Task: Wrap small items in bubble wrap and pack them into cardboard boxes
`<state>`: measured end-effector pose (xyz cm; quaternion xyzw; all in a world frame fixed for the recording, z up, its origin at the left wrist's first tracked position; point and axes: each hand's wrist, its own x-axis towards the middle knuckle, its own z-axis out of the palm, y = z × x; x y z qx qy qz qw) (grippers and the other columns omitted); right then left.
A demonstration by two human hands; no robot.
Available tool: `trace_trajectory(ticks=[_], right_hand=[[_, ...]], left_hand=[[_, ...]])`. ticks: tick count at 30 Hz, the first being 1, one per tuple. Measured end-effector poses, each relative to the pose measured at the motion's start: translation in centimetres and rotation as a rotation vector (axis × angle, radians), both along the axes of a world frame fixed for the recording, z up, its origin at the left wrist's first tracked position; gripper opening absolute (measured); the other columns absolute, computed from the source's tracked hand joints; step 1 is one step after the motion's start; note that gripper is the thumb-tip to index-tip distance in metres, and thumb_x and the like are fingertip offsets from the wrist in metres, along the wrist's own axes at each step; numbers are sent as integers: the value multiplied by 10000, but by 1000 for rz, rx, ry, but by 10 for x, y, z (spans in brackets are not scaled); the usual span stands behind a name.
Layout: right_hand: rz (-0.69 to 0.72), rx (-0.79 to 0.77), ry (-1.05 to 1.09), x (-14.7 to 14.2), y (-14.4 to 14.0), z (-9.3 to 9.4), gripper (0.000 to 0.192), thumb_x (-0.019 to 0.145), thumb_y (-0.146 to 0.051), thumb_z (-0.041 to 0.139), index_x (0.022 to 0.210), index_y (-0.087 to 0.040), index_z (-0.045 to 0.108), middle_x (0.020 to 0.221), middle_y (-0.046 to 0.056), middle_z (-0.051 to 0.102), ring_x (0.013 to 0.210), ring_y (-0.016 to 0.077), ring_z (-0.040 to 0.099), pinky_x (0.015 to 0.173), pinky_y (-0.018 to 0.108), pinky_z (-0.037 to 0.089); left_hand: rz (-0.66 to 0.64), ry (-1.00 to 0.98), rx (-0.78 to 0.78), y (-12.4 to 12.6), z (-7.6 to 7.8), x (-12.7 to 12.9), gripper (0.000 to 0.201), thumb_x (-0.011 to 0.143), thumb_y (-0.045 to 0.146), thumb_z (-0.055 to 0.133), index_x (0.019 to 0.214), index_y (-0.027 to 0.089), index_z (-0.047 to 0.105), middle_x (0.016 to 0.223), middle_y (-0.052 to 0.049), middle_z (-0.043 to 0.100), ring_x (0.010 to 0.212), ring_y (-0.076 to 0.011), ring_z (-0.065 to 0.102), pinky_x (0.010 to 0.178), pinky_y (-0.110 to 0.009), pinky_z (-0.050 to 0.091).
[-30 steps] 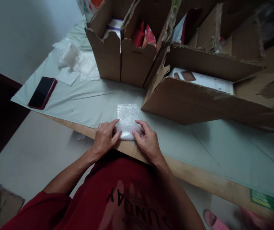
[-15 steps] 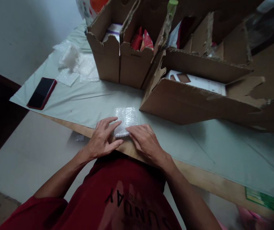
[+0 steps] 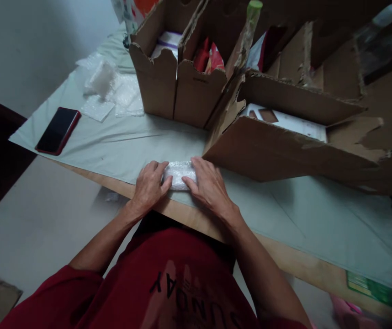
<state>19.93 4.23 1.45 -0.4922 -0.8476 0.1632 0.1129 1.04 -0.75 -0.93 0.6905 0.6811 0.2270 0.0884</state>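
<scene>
A small bundle of clear bubble wrap [image 3: 179, 174] lies rolled up near the front edge of the cloth-covered table [image 3: 120, 144]. My left hand [image 3: 150, 186] presses its left end, thumb and fingers curled against it. On the other side, my right hand [image 3: 209, 185] covers the right end with fingers laid flat over the top. Both hands grip the bundle between them. What is inside the wrap is hidden.
A torn cardboard box [image 3: 278, 141] with a white packet inside stands just behind my right hand. Two upright cartons [image 3: 178, 77] with red packets stand at the back. A red-cased phone [image 3: 58, 130] and loose bubble wrap pieces [image 3: 108, 91] lie at far left.
The flat bubble wrap sheet has been rolled away from me into a short bundle. Both hands have moved forward with it and closed around its ends.
</scene>
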Motion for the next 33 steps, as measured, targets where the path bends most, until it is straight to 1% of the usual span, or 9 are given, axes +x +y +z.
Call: trace_trajectory(ticks=[5,10,16,20,23,25,27,30,33], right_hand=[[19,-101,47,0,2,-5,283,959,-315,583,1171,-152,676,1385,177,644,1278,337,563,1042,481,441],[-175,-204,547,10,-25,-1,178,903,-369,653,987,-214,628,950,44,706,855,212,636,827,353,502],[-457,-478,1011,9,-75,-8,341,921,-523,612,1089,-231,566,899,9,664,708,160,613,641,280,519],[-296,-276,784,33,-88,11,290,892,-385,676,1133,-237,610,1226,93,697,1163,265,650,1004,418,519],[-91,-105,546,61,-90,42,645,841,-325,758,1428,-241,503,1488,139,574,1388,303,522,1154,498,409],[95,-129,403,73,-89,60,717,843,-289,765,1493,-239,464,1483,132,593,1356,292,555,1138,485,425],[185,-169,307,79,-88,69,519,875,-202,704,1379,-242,585,1340,93,700,1210,263,653,1065,441,477],[61,-164,326,85,-84,71,275,900,-119,608,1126,-239,707,1078,45,780,993,226,718,930,373,527],[-112,-193,458,93,-81,69,316,874,-198,681,1185,-254,690,1058,31,772,925,205,721,821,312,549]], left_hand=[[17,-125,17,-2,-3,-3,376,910,245,603,1277,168,618,1022,-93,669,956,-251,634,913,-426,543],[50,-544,69,-24,8,-7,510,897,372,662,1365,194,563,1220,-114,677,1052,-229,656,918,-400,560],[-33,-1067,-270,-54,26,36,458,806,439,737,1156,152,669,1099,-106,753,991,-244,702,880,-358,573],[33,-1009,-255,-48,38,47,272,848,365,609,999,157,698,862,-29,725,775,-175,649,706,-267,518],[-251,-766,-366,-38,48,41,178,805,239,568,903,172,701,742,14,659,655,-138,551,610,-236,421],[-479,-652,-452,-36,53,40,150,790,215,561,847,175,695,717,18,641,642,-135,523,614,-241,400],[-570,-641,-521,-37,55,43,133,807,250,578,823,174,686,719,13,640,652,-139,527,627,-245,407],[-498,-764,-597,-38,56,51,251,779,291,657,999,177,698,856,-7,694,752,-165,599,676,-248,462],[-400,-891,-586,-36,55,58,276,784,259,633,1044,181,683,863,-10,701,779,-172,627,707,-254,487]])
